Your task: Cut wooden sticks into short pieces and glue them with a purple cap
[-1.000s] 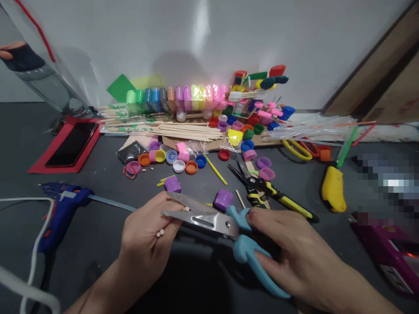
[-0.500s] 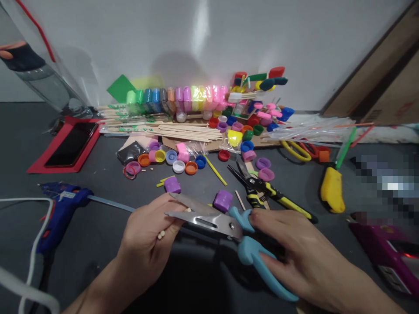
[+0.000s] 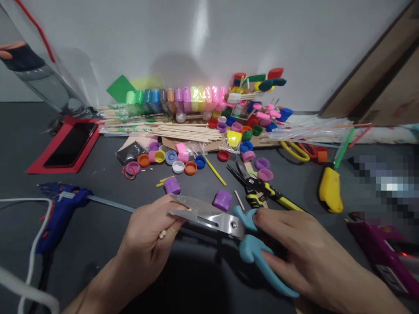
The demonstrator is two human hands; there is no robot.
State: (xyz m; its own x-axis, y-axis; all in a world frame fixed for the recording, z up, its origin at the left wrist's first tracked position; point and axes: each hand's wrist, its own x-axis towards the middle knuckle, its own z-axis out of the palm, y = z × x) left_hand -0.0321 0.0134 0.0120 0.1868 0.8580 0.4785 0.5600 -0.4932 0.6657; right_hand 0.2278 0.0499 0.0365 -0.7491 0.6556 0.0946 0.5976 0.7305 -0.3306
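Note:
My left hand point(image 3: 152, 237) is closed around thin wooden sticks point(image 3: 162, 234), whose pale round ends poke out of the fist. In my right hand point(image 3: 294, 250) is a pair of scissors point(image 3: 212, 220) with light blue handles, fingers through the loops. Its metal blades are parted and reach to the left hand, with a stick end showing between them near the thumb. Most of the sticks' length is hidden in the fist. Beyond the blades lies a purple cap point(image 3: 222, 200), and a second purple cap point(image 3: 172, 185) sits past my left hand.
A blue glue gun point(image 3: 62, 213) with a white cable lies at left, near a phone point(image 3: 71, 145) on red sheets. Black-and-yellow pliers point(image 3: 258, 185) lie beyond my right hand. Wooden sticks point(image 3: 190, 132), coloured caps and clay packs line the back. A yellow cutter point(image 3: 330, 189) is at right.
The scissors and my right hand have shifted very slightly to the right. The blades stay parted at the stick, and my left hand keeps its grip.

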